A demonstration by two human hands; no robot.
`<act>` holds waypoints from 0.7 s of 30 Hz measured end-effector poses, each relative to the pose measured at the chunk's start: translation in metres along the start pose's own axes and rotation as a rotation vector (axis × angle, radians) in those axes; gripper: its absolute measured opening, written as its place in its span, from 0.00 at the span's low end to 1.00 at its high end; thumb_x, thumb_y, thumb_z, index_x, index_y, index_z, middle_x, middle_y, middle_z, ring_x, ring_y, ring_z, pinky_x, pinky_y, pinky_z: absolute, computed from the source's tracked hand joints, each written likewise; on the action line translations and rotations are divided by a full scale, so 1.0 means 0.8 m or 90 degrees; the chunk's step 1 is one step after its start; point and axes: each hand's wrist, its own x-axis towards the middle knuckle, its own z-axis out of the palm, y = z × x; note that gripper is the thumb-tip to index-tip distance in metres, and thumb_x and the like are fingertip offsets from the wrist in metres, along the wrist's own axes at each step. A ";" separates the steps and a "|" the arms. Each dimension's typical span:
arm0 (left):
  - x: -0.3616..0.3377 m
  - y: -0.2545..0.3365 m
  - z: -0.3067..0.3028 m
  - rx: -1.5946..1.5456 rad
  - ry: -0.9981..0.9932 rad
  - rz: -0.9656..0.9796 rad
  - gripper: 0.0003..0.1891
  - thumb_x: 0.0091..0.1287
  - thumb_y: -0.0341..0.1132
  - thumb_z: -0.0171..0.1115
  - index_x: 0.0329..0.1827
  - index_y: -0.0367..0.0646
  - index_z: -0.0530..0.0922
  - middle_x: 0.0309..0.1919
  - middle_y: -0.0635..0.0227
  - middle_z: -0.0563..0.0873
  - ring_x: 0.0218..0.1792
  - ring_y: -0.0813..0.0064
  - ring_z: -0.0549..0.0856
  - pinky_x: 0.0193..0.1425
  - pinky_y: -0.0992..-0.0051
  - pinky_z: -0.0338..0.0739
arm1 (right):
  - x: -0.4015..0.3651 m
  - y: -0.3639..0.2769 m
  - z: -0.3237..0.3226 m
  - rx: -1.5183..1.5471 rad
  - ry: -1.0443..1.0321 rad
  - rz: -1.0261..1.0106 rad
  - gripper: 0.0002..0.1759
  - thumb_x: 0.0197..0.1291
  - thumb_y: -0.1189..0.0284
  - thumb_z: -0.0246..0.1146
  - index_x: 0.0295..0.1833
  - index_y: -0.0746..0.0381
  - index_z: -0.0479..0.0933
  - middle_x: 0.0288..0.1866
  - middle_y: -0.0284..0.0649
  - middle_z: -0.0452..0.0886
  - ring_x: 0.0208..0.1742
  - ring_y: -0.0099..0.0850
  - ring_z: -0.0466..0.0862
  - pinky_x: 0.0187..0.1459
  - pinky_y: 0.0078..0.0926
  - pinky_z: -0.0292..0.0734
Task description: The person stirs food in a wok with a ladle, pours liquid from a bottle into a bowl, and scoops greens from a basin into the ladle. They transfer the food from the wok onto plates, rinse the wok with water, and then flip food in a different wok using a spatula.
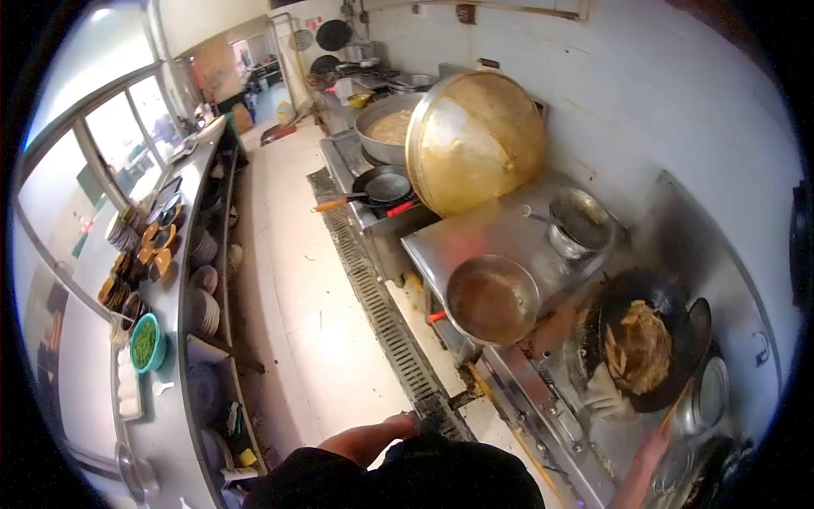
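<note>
At the lower right, my right hand (pixel 651 450) is closed round the thin handle of a ladle (pixel 699 324), whose dark head rests by the wok's right rim. The black wok (pixel 666 293) holds browned, flat food (pixel 638 349). A pale cloth (pixel 604 394) lies over the wok's lower left edge, with no hand on it. My left hand (pixel 400 424) is low in front of my body, left of the stove; its fingers are small and partly hidden against dark clothing.
A reddish-brown pan (pixel 492 299), a pot with a strainer (pixel 579 222) and a big golden lid (pixel 476 144) are on the range. Beyond are a large pot (pixel 381 127) and frying pan (pixel 383 187). A counter (pixel 174 424) with dishes runs left; a floor drain (pixel 373 297) lies between.
</note>
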 end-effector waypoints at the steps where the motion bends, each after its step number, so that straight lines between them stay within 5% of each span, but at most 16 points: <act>1: -0.003 0.001 -0.004 0.007 -0.038 -0.009 0.18 0.59 0.44 0.51 0.42 0.39 0.81 0.44 0.53 0.83 0.47 0.55 0.82 0.52 0.60 0.75 | 0.024 0.075 -0.012 -0.049 0.051 -0.164 0.34 0.55 0.81 0.49 0.71 0.58 0.55 0.29 0.33 0.73 0.18 0.23 0.69 0.16 0.22 0.67; 3: 0.013 -0.009 0.011 0.047 -0.104 -0.022 0.18 0.59 0.44 0.53 0.40 0.39 0.81 0.42 0.54 0.84 0.47 0.57 0.82 0.51 0.61 0.75 | 0.013 0.049 0.008 0.151 0.062 0.033 0.33 0.55 0.80 0.49 0.69 0.54 0.59 0.20 0.30 0.67 0.15 0.23 0.67 0.13 0.24 0.63; 4: 0.052 -0.047 0.059 0.158 -0.059 0.051 0.17 0.59 0.45 0.53 0.38 0.39 0.81 0.41 0.54 0.84 0.46 0.58 0.82 0.49 0.60 0.76 | -0.008 -0.011 0.011 0.175 -0.029 0.206 0.25 0.56 0.80 0.50 0.61 0.53 0.67 0.21 0.30 0.69 0.16 0.23 0.68 0.13 0.24 0.64; 5: 0.046 -0.041 0.046 0.125 -0.106 0.025 0.15 0.59 0.43 0.55 0.37 0.42 0.82 0.40 0.56 0.84 0.45 0.59 0.83 0.47 0.60 0.77 | -0.019 -0.054 0.027 0.361 -0.059 0.356 0.12 0.55 0.76 0.53 0.46 0.55 0.71 0.23 0.25 0.66 0.20 0.16 0.66 0.17 0.15 0.62; 6: 0.031 -0.034 0.035 0.361 -0.088 0.205 0.12 0.58 0.41 0.56 0.35 0.44 0.82 0.38 0.57 0.84 0.43 0.60 0.84 0.46 0.62 0.79 | -0.031 -0.111 0.058 0.312 -0.041 0.341 0.07 0.53 0.77 0.54 0.36 0.52 0.69 0.18 0.24 0.62 0.16 0.18 0.64 0.14 0.18 0.60; 8: 0.026 -0.023 0.025 0.356 -0.118 0.195 0.12 0.55 0.40 0.57 0.38 0.46 0.84 0.36 0.57 0.85 0.42 0.59 0.84 0.47 0.64 0.79 | -0.019 -0.082 0.063 0.290 -0.019 0.508 0.02 0.52 0.77 0.54 0.31 0.59 0.69 0.17 0.30 0.63 0.14 0.20 0.63 0.12 0.18 0.60; 9: 0.026 -0.027 0.031 0.162 -0.079 0.054 0.14 0.54 0.42 0.57 0.39 0.46 0.84 0.39 0.56 0.85 0.43 0.57 0.84 0.49 0.63 0.78 | -0.024 -0.117 0.068 0.385 -0.046 0.546 0.02 0.52 0.76 0.54 0.30 0.63 0.68 0.18 0.33 0.65 0.15 0.21 0.65 0.13 0.17 0.61; 11: 0.030 -0.024 0.035 0.120 -0.129 -0.059 0.16 0.54 0.45 0.57 0.39 0.45 0.84 0.41 0.55 0.85 0.44 0.55 0.83 0.50 0.62 0.77 | -0.017 -0.100 0.051 0.534 -0.179 0.623 0.05 0.51 0.76 0.54 0.33 0.65 0.67 0.22 0.35 0.67 0.18 0.21 0.66 0.14 0.15 0.61; 15: 0.034 -0.042 0.046 0.051 -0.128 -0.060 0.15 0.55 0.43 0.57 0.38 0.45 0.84 0.39 0.56 0.85 0.43 0.55 0.83 0.49 0.62 0.77 | -0.028 -0.123 0.028 0.625 -0.220 0.645 0.10 0.49 0.76 0.54 0.39 0.65 0.66 0.25 0.37 0.68 0.19 0.21 0.66 0.13 0.14 0.61; 17: 0.046 -0.059 0.049 0.318 -0.082 0.248 0.14 0.56 0.41 0.56 0.37 0.44 0.84 0.37 0.56 0.85 0.42 0.55 0.84 0.49 0.61 0.78 | -0.040 -0.148 0.024 0.544 -0.202 0.616 0.15 0.50 0.77 0.53 0.46 0.62 0.64 0.27 0.38 0.68 0.19 0.20 0.64 0.14 0.12 0.59; 21: 0.050 -0.041 0.035 0.343 -0.080 0.169 0.11 0.58 0.36 0.53 0.36 0.46 0.83 0.40 0.56 0.83 0.43 0.57 0.83 0.47 0.62 0.78 | -0.060 -0.204 0.025 0.469 -0.157 0.551 0.19 0.50 0.79 0.52 0.50 0.57 0.64 0.27 0.37 0.68 0.19 0.18 0.63 0.14 0.12 0.58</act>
